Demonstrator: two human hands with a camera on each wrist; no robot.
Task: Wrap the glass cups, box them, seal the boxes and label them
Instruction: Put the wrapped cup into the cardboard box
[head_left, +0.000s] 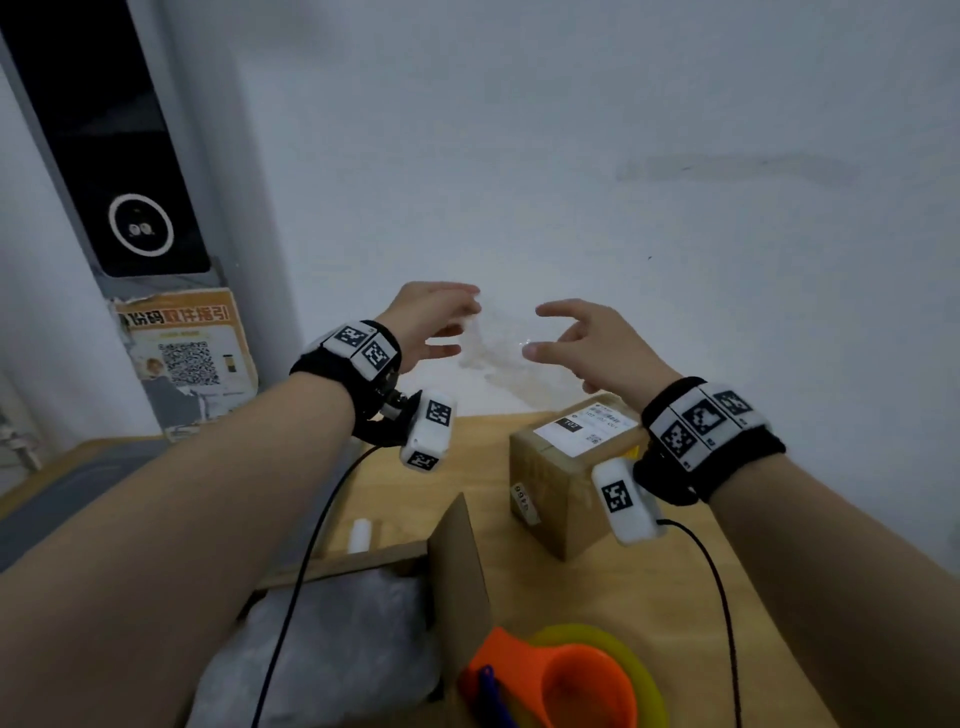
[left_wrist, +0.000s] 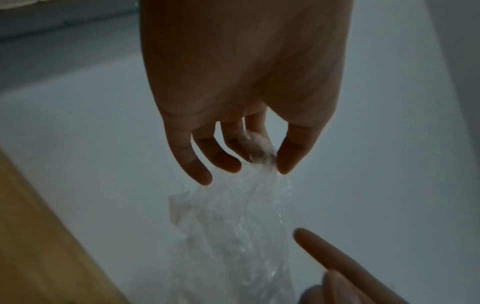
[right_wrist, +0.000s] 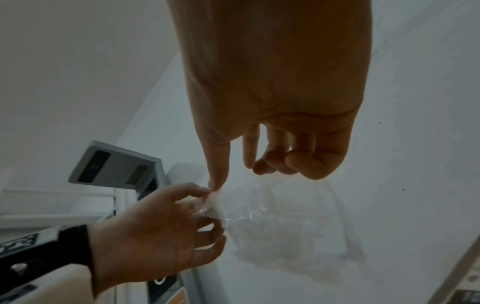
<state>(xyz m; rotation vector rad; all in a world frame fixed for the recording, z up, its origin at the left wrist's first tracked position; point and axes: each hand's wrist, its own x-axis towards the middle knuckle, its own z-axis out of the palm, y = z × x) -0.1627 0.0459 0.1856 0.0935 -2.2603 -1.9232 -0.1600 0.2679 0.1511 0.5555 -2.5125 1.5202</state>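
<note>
Clear bubble wrap (head_left: 493, 348), crumpled, hanging mid-frame, pinched at its upper left. Sealed, labelled cardboard box (head_left: 566, 483) right of centre; open box (head_left: 457, 566), flap upright, lower centre.

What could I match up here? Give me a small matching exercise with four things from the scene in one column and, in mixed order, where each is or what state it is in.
Things:
1. bubble wrap
2. labelled box
3. open box
4. orange cup

Places or states:
A. nested in a yellow cup at the near table edge
B. held up in the air, pinched by the left hand
C. closed, standing on the table under the right hand
D. flaps up, pale wrapping inside

Pairs: 1-B, 2-C, 3-D, 4-A
</note>
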